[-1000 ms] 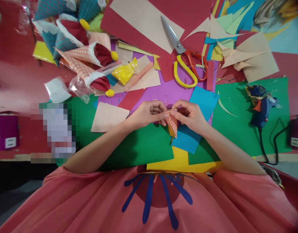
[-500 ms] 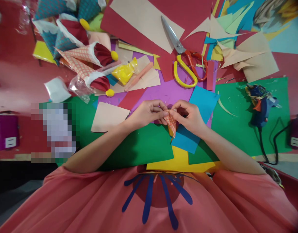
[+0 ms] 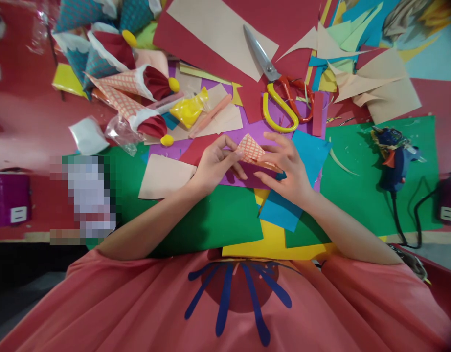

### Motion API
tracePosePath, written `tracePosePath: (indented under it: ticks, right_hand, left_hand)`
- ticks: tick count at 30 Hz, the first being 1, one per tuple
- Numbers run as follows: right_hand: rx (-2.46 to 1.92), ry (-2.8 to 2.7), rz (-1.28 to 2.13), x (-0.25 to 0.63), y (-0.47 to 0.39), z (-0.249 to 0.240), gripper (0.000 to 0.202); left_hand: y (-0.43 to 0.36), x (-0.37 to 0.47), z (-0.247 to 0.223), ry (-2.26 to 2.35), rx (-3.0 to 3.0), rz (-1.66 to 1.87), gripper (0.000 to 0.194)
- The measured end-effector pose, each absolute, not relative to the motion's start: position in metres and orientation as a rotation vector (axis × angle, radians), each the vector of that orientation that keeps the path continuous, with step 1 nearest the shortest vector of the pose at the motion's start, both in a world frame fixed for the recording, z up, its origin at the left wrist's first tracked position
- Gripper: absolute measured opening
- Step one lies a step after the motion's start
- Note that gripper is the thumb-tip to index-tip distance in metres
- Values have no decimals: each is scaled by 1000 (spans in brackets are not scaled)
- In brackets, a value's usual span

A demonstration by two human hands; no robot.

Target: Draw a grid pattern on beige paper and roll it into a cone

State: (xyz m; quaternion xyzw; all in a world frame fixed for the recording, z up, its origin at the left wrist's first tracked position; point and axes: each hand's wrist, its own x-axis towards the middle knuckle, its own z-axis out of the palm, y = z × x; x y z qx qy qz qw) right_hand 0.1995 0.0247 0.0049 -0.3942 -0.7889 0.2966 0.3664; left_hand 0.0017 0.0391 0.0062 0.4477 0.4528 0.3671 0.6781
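Note:
An orange-and-cream checked paper cone (image 3: pixel 250 149) is held above the purple sheet, its wide end up and to the left and its point toward the right. My left hand (image 3: pixel 216 164) pinches the wide end between thumb and fingers. My right hand (image 3: pixel 290 171) has its fingers spread around the narrow end and partly hides it; whether they press on the cone is hard to see. Under my right hand lies a blue sheet (image 3: pixel 280 210). A beige piece (image 3: pixel 167 177) rests beside my left wrist.
Scissors (image 3: pixel 271 71) with red and yellow handles lie ahead. Several finished cones (image 3: pixel 119 83) with white trim are at the upper left. A blue glue gun (image 3: pixel 393 164) with a black cord sits at right on green sheets (image 3: pixel 357 195). Beige scraps (image 3: pixel 387 88) lie at upper right.
The cone has turned from pointing down toward me to lying sideways, point to the right. My right fingers have opened from a pinch and spread; my left hand keeps its hold.

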Motion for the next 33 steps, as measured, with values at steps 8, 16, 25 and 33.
tracePosePath:
  ticks: [8, 16, 25, 33]
  right_hand:
    - [-1015, -2042, 652, 202, 26, 2, 17]
    - [-993, -2021, 685, 205, 28, 2, 16]
    - [-1034, -1926, 695, 205, 25, 9, 10]
    - [-1038, -1872, 789, 203, 28, 9, 4]
  left_hand:
    - [37, -1, 5, 896, 958, 802, 46]
    - [40, 1, 8, 837, 828, 802, 53]
    - [40, 0, 9, 799, 823, 789, 53]
    - [39, 1, 8, 786, 823, 779, 54]
